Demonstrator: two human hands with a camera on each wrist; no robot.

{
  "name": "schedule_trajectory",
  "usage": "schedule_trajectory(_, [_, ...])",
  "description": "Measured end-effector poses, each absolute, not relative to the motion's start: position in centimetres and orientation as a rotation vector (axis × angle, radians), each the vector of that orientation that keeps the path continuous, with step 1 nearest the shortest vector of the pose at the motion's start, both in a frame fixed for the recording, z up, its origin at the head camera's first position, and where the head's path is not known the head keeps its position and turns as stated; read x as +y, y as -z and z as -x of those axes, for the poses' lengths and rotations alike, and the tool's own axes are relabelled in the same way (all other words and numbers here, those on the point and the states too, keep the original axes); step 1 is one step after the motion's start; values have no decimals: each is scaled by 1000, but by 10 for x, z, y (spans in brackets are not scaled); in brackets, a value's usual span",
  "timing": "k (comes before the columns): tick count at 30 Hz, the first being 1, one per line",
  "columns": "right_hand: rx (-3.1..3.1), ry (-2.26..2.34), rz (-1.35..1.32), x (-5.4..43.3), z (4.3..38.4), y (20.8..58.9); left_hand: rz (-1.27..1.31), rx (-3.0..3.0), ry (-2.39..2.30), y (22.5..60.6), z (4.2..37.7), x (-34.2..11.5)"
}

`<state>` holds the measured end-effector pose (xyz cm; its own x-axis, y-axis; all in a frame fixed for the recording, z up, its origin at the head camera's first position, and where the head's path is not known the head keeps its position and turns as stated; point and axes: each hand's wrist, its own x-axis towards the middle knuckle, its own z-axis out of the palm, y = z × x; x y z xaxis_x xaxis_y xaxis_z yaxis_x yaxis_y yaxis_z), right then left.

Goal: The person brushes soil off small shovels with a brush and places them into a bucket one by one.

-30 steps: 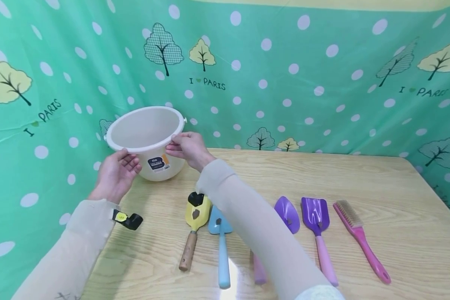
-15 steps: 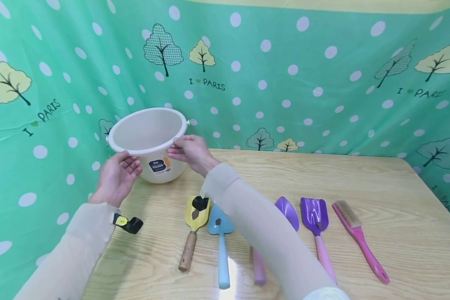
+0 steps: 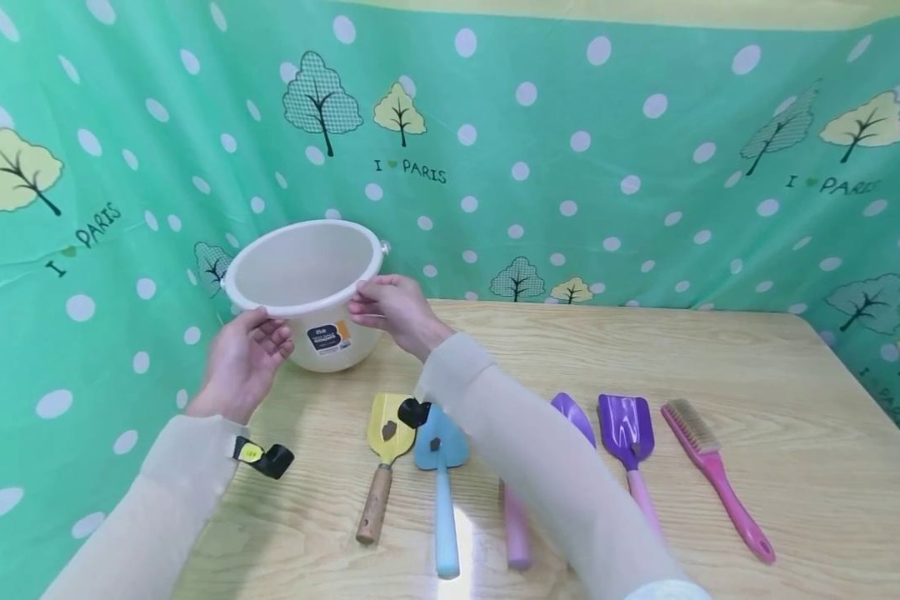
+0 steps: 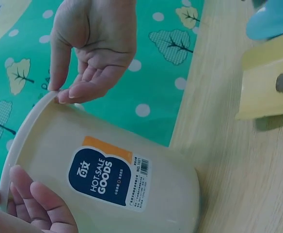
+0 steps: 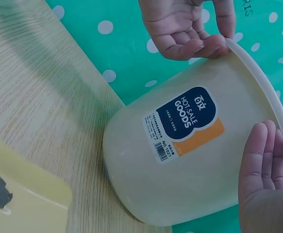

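Observation:
A white plastic bucket (image 3: pixel 328 346) with a dark blue and orange label (image 4: pixel 110 174) stands at the back left of the table, its mouth tipped slightly toward me. My left hand (image 3: pixel 242 362) pinches the near left part of its rim, thumb over the edge and fingers below. Further right on the same rim, my right hand (image 3: pixel 401 315) grips with the thumb on top and fingers against the outer wall. Both wrist views show the thumbs and fingers on either side of the rim (image 5: pixel 265 77). The bucket's inside looks bare where visible.
On the wooden table (image 3: pixel 720 350) lie a yellow scoop (image 3: pixel 390 417), a light blue shovel (image 3: pixel 444 492), a pointed purple trowel (image 3: pixel 573 417) partly under my right forearm, a square purple shovel (image 3: pixel 627 425) and a pink brush (image 3: pixel 723 483). Green curtain (image 3: pixel 495 208) hangs behind and left.
The bucket has shifted slightly to the right and toward me, with both hands still holding its rim. The tools on the table have kept their places.

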<state>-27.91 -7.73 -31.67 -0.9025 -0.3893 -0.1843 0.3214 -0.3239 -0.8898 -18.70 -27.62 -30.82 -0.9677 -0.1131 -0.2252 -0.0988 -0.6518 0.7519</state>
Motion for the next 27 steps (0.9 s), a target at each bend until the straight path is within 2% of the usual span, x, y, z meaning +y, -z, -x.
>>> schedule_trajectory(27, [1530,2256,120,-37,268,321,-288,-1337,2860,315,184,-244])
